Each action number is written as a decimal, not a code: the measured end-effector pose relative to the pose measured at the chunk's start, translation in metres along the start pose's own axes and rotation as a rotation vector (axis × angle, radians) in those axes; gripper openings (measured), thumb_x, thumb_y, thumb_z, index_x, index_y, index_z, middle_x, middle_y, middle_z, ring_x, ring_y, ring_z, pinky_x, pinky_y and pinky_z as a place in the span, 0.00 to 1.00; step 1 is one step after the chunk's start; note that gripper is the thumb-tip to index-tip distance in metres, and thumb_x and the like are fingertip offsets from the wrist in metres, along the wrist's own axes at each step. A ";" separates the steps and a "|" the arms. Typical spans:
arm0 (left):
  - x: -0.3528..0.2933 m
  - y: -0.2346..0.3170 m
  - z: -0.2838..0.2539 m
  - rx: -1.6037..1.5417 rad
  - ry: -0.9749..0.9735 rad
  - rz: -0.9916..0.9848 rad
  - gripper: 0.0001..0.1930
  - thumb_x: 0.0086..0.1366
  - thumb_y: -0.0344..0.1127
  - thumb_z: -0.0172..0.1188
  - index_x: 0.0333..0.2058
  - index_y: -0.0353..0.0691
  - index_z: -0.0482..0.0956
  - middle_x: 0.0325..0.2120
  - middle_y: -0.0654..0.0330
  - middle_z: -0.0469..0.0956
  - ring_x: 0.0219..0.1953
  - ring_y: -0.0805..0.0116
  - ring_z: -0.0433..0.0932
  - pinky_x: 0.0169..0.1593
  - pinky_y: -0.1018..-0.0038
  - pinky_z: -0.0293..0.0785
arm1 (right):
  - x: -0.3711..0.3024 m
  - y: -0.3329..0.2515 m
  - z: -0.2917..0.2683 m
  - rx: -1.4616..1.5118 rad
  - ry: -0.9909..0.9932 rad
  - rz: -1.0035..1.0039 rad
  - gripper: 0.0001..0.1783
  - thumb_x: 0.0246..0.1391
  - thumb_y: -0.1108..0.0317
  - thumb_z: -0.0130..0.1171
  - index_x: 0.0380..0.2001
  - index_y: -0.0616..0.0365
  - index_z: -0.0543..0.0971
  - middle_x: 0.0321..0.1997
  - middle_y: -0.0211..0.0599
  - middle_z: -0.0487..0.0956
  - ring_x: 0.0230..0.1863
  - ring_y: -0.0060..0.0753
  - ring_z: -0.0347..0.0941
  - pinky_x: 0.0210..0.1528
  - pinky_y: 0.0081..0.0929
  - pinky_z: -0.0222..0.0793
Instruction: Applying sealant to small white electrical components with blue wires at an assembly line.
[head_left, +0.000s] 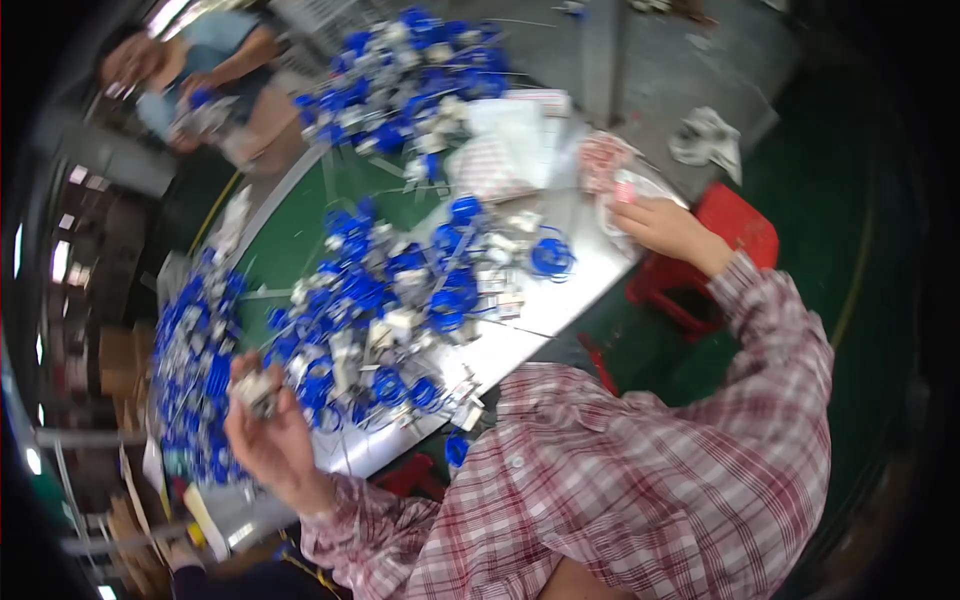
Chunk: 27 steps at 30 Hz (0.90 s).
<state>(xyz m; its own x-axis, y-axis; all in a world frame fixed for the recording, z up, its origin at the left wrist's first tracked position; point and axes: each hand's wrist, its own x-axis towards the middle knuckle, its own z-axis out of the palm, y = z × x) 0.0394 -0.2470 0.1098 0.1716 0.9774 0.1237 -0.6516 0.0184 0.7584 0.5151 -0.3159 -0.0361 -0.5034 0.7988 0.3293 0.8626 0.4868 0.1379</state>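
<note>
At the table's left, my left hand is raised, palm up, with its fingers closed round a small off-white and grey piece too blurred to name. My right hand reaches to the table's far right corner. Its fingers are bent together beside a crumpled pink-and-white bundle, on something reddish and white that I cannot make out. Between my hands lies a heap of blue coiled cables with white and grey parts. One blue coil sits apart on the bright tabletop.
More blue and white pieces pile up at the far side and far left. White papers lie beyond the middle. A red stool stands by my right arm. Another person handles pieces at the upper left.
</note>
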 end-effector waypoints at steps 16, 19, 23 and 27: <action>-0.007 0.015 -0.006 0.432 -0.222 0.461 0.38 0.45 0.24 0.62 0.55 0.38 0.54 0.43 0.54 0.67 0.43 0.64 0.70 0.43 0.71 0.72 | 0.028 -0.045 -0.003 0.338 0.883 0.785 0.17 0.51 0.70 0.53 0.45 0.64 0.69 0.47 0.39 0.71 0.44 0.32 0.68 0.40 0.24 0.65; -0.019 0.021 -0.010 0.400 -0.159 0.512 0.34 0.41 0.19 0.63 0.50 0.36 0.62 0.41 0.55 0.70 0.41 0.69 0.71 0.44 0.76 0.70 | 0.026 -0.047 0.002 0.583 0.896 0.804 0.16 0.51 0.70 0.52 0.43 0.65 0.68 0.44 0.37 0.71 0.38 0.27 0.69 0.33 0.19 0.67; -0.033 0.038 -0.003 0.766 -0.148 0.719 0.22 0.40 0.20 0.64 0.38 0.37 0.70 0.39 0.55 0.71 0.42 0.69 0.70 0.46 0.75 0.67 | -0.006 -0.026 0.041 0.777 0.803 0.925 0.10 0.53 0.68 0.49 0.34 0.66 0.71 0.27 0.35 0.73 0.25 0.21 0.68 0.27 0.17 0.66; -0.017 0.038 -0.021 0.670 -0.280 0.572 0.23 0.41 0.16 0.61 0.38 0.38 0.69 0.39 0.54 0.70 0.44 0.65 0.71 0.46 0.73 0.68 | 0.050 -0.041 -0.033 0.580 1.268 1.128 0.20 0.55 0.59 0.38 0.26 0.68 0.69 0.24 0.45 0.72 0.22 0.32 0.68 0.24 0.24 0.69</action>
<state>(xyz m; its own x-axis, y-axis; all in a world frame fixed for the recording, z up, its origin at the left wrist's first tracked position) -0.0040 -0.2587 0.1229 0.1844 0.7117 0.6778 -0.1436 -0.6627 0.7350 0.4560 -0.3073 0.0061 0.8390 0.2042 0.5044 0.4609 0.2261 -0.8582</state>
